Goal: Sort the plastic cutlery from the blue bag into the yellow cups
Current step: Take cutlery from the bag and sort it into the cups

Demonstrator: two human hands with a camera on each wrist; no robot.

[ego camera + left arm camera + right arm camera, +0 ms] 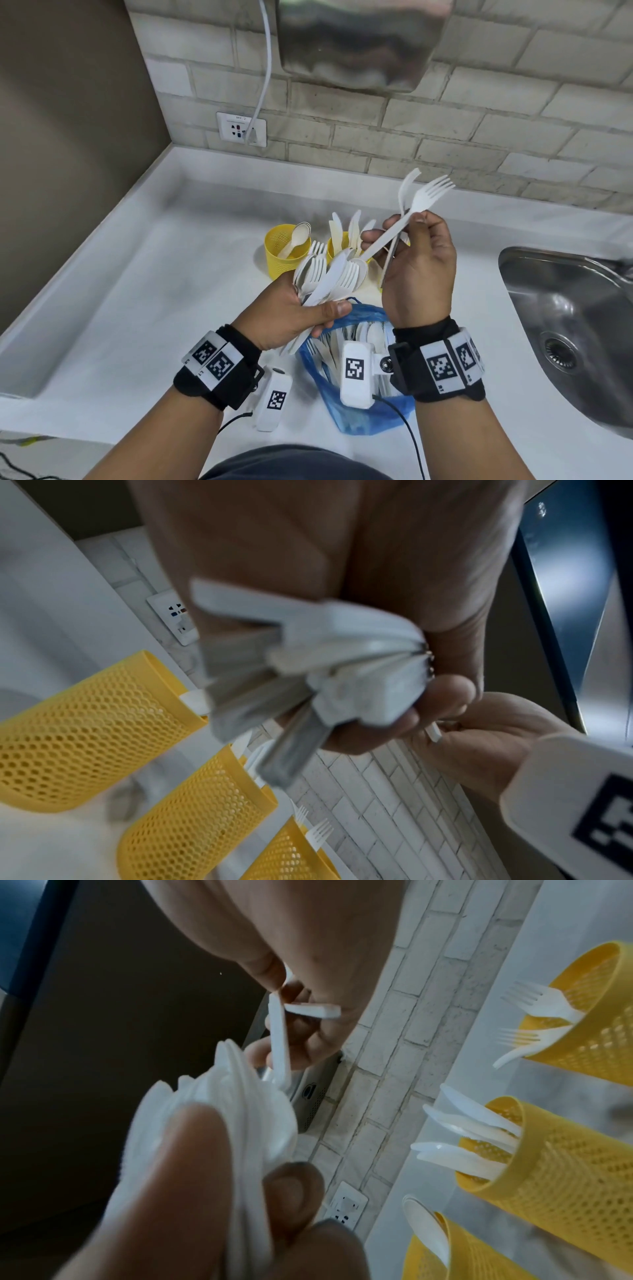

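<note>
My left hand (318, 303) grips a fanned bunch of white plastic cutlery (325, 277), forks, knives and spoons mixed, above the blue bag (366, 421). In the left wrist view the bunch's handles (342, 656) sit in my curled fingers. My right hand (394, 229) pinches two white forks (428, 193) by their handles, tines raised toward the wall; the handles (279, 1037) cross in the right wrist view. Three yellow mesh cups stand behind: one with spoons (284, 250) (462, 1259), one with knives (337, 241) (548, 1164), one with forks (599, 1042), hidden by my right hand in the head view.
A white counter (154, 274) runs to a brick wall with a socket (241, 128) and a hanging cable (267, 68). A steel sink (565, 308) lies at the right. A metal box (359, 44) hangs on the wall above.
</note>
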